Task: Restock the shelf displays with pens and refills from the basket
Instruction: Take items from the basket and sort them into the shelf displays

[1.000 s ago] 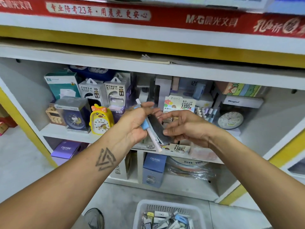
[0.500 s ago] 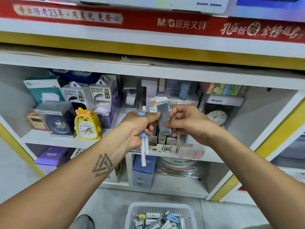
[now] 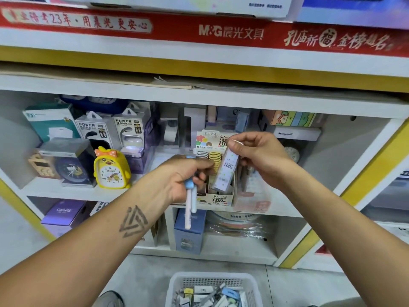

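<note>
My left hand (image 3: pixel 179 176) grips two white pens (image 3: pixel 190 204) with blue grips that hang downward in front of the shelf. My right hand (image 3: pixel 256 151) pinches the top of a slim refill case (image 3: pixel 226 171) marked 100, held tilted just over a cardboard display box (image 3: pixel 218 199) of refills on the middle shelf. Yellow and dark refill cases (image 3: pixel 210 157) stand in that box. On the floor below, a white basket (image 3: pixel 174 286) holds several pens and refill cases.
Left on the shelf stand a yellow duck clock (image 3: pixel 110 169), a boxed blue clock (image 3: pixel 68 165) and power bank boxes (image 3: pixel 110 129). A round clock (image 3: pixel 292 152) sits behind my right hand. Blue and purple boxes fill the lower shelf. A shoe (image 3: pixel 110 300) shows beside the basket.
My right hand has taken the refill case away from my left hand, turned its label toward me and carried it over the display box. The pens now hang downward in my left hand.
</note>
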`<action>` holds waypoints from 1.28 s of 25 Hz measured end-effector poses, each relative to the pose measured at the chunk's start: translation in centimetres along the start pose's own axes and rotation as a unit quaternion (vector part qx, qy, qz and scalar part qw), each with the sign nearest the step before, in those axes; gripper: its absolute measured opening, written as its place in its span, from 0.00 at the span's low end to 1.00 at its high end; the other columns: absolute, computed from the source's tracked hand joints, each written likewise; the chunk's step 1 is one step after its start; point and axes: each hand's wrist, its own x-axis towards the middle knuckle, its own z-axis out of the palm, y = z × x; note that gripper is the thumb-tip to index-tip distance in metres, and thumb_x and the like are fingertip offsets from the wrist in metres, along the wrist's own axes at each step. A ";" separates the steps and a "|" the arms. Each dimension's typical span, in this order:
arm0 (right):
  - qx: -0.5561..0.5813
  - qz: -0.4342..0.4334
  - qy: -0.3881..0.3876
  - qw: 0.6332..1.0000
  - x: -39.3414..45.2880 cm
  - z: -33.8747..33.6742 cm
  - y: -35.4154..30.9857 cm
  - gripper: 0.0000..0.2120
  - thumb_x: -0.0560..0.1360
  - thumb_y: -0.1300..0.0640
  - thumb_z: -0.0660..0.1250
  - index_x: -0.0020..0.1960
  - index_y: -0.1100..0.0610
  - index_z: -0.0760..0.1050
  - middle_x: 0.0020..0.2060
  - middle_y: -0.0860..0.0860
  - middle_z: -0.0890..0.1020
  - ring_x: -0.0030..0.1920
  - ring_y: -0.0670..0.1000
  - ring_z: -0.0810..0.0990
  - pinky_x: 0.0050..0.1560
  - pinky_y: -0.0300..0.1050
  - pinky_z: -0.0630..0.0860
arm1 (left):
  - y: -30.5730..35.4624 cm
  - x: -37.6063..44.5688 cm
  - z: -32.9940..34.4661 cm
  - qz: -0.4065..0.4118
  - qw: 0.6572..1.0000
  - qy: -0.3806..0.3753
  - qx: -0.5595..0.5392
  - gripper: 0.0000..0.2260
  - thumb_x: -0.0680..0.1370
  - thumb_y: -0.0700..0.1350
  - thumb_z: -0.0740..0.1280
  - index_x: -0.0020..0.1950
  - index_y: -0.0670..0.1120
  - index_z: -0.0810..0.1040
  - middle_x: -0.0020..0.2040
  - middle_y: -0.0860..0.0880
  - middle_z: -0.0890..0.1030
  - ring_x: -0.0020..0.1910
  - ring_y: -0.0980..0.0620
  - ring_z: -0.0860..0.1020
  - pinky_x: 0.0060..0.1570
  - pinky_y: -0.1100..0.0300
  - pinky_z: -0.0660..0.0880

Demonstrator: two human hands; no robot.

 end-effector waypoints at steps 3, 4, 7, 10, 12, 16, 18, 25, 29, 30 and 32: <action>-0.140 -0.035 0.053 0.988 0.1 -0.2 0.0 0.06 0.73 0.59 0.76 0.49 0.57 0.83 0.39 0.56 0.83 0.29 0.44 0.75 0.29 0.34 0.72 | 1.1 -0.2 -1.8 0.001 0.998 0.052 -0.018 0.08 0.78 0.40 0.66 0.39 0.43 0.74 0.28 0.48 0.74 0.20 0.57 0.66 0.17 0.70 0.61; -0.139 -0.044 0.054 0.988 0.2 0.1 0.0 0.05 0.74 0.61 0.75 0.50 0.57 0.83 0.39 0.58 0.82 0.28 0.44 0.75 0.29 0.35 0.73 | 1.4 -0.3 -2.3 -0.001 0.998 0.059 -0.026 0.09 0.77 0.41 0.65 0.37 0.44 0.73 0.28 0.49 0.72 0.22 0.56 0.66 0.18 0.70 0.61; -0.130 -0.078 0.040 0.988 0.4 1.7 0.3 0.07 0.78 0.66 0.69 0.52 0.56 0.80 0.42 0.61 0.82 0.29 0.47 0.79 0.31 0.38 0.79 | 1.8 -0.7 -3.1 -0.011 0.996 0.060 -0.058 0.06 0.74 0.41 0.61 0.37 0.45 0.68 0.31 0.48 0.68 0.27 0.54 0.65 0.24 0.67 0.63; -0.220 -0.135 0.033 0.966 0.9 3.0 1.1 0.09 0.79 0.64 0.68 0.56 0.52 0.80 0.43 0.57 0.83 0.34 0.50 0.83 0.40 0.45 0.83 | 1.8 -1.2 -3.5 -0.002 0.993 0.044 -0.105 0.02 0.71 0.38 0.57 0.43 0.43 0.66 0.34 0.45 0.68 0.30 0.52 0.66 0.28 0.62 0.66; -0.335 -0.183 0.013 0.924 1.1 3.6 1.8 0.09 0.80 0.60 0.68 0.59 0.52 0.79 0.47 0.52 0.84 0.40 0.52 0.84 0.45 0.47 0.81 | 1.8 -1.4 -4.0 0.008 0.992 0.034 -0.119 0.05 0.72 0.36 0.56 0.46 0.42 0.66 0.37 0.44 0.69 0.32 0.50 0.67 0.32 0.60 0.68; -0.471 -0.195 -0.026 0.860 1.2 5.1 3.1 0.06 0.79 0.53 0.68 0.56 0.47 0.76 0.46 0.49 0.84 0.45 0.53 0.82 0.48 0.50 0.80 | 1.7 -1.6 -4.7 0.037 0.993 0.014 -0.112 0.07 0.79 0.30 0.55 0.55 0.36 0.70 0.42 0.38 0.77 0.37 0.46 0.79 0.36 0.58 0.77; -0.461 -0.170 -0.041 0.870 1.3 5.5 3.5 0.04 0.78 0.52 0.70 0.51 0.47 0.76 0.44 0.47 0.84 0.45 0.53 0.82 0.47 0.52 0.80 | 1.6 -1.7 -5.1 0.049 0.992 -0.003 -0.113 0.07 0.81 0.30 0.56 0.57 0.32 0.71 0.45 0.35 0.81 0.39 0.45 0.84 0.37 0.57 0.82; -0.416 -0.152 -0.016 0.897 1.6 6.4 2.9 0.07 0.80 0.57 0.68 0.51 0.55 0.84 0.46 0.48 0.84 0.47 0.49 0.81 0.50 0.45 0.77 | 1.1 -2.3 -5.0 0.069 0.994 -0.034 -0.073 0.06 0.80 0.30 0.59 0.52 0.31 0.75 0.45 0.35 0.84 0.54 0.39 0.82 0.52 0.52 0.80; -0.093 0.014 -0.072 0.993 0.9 7.1 1.7 0.07 0.78 0.55 0.71 0.53 0.56 0.84 0.40 0.50 0.87 0.38 0.45 0.82 0.33 0.37 0.73 | 1.0 -2.4 -4.4 0.083 0.995 -0.047 -0.037 0.10 0.79 0.32 0.63 0.58 0.29 0.76 0.49 0.33 0.83 0.49 0.40 0.84 0.48 0.52 0.82; -0.077 0.025 -0.079 0.994 0.8 7.0 1.5 0.07 0.78 0.55 0.71 0.52 0.57 0.84 0.39 0.52 0.87 0.36 0.46 0.81 0.31 0.39 0.69 | 0.9 -2.4 -4.3 0.085 0.995 -0.049 -0.022 0.11 0.78 0.33 0.64 0.59 0.29 0.75 0.50 0.32 0.82 0.48 0.40 0.84 0.47 0.51 0.83; -0.034 0.044 -0.064 0.996 0.8 6.6 1.2 0.07 0.76 0.58 0.73 0.50 0.61 0.84 0.41 0.58 0.86 0.37 0.53 0.77 0.33 0.43 0.67 | 0.9 -2.3 -4.2 0.081 0.995 -0.055 -0.013 0.13 0.79 0.34 0.63 0.62 0.29 0.73 0.53 0.30 0.81 0.50 0.37 0.83 0.49 0.47 0.82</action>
